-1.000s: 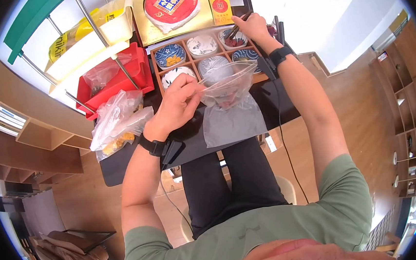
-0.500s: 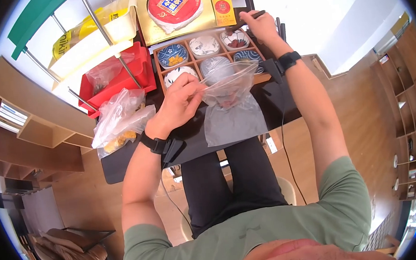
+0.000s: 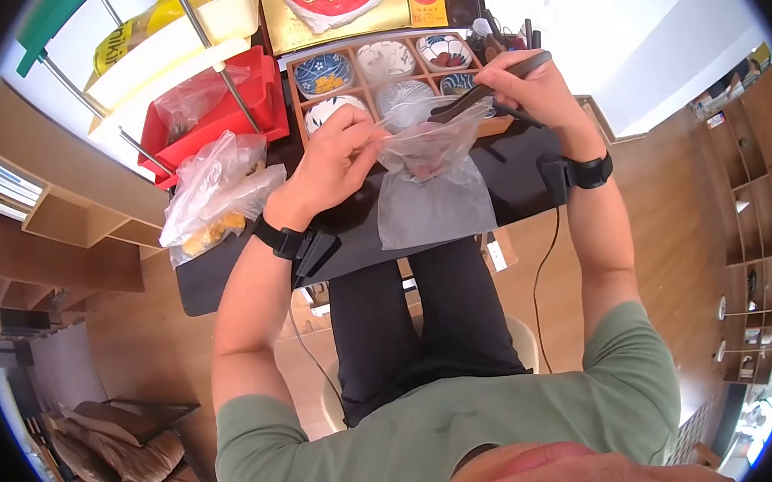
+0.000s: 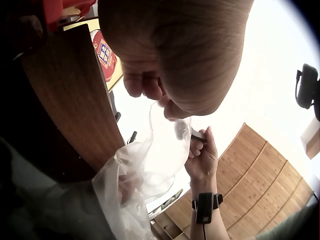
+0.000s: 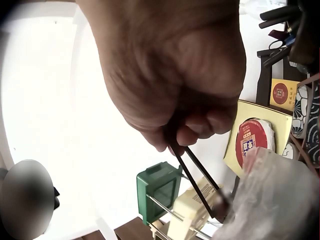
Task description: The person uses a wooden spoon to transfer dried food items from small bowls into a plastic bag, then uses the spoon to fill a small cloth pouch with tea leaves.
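My left hand (image 3: 335,163) pinches the rim of a clear plastic bag (image 3: 435,208) between thumb and fingers. The bag hangs in front of the wooden tray, with a few reddish pieces low inside. In my right hand (image 3: 533,93) are dark tongs (image 3: 466,101), their tips at the bag's mouth. Seen from the right wrist, the tongs (image 5: 196,182) nearly close on a small brownish piece (image 5: 220,210) beside the bag. The tray (image 3: 497,127) holds small patterned bowls; a blue bowl (image 3: 307,69) contains orange pieces, and a white bowl (image 3: 445,48) at back right contains dark red ones.
Left of the tray stands a red bin (image 3: 271,100) under a cream bin (image 3: 237,13) on a rack. Another plastic bag (image 3: 218,177) with yellow-orange contents lies at the table's left edge. Behind the tray are a gold box (image 3: 283,31) with a red round package and a yellow card (image 3: 426,0).
My right hand has brought the tongs from the back-right bowl toward me and down to the bag's mouth. The left hand keeps its pinch on the bag. The head view has shifted slightly.
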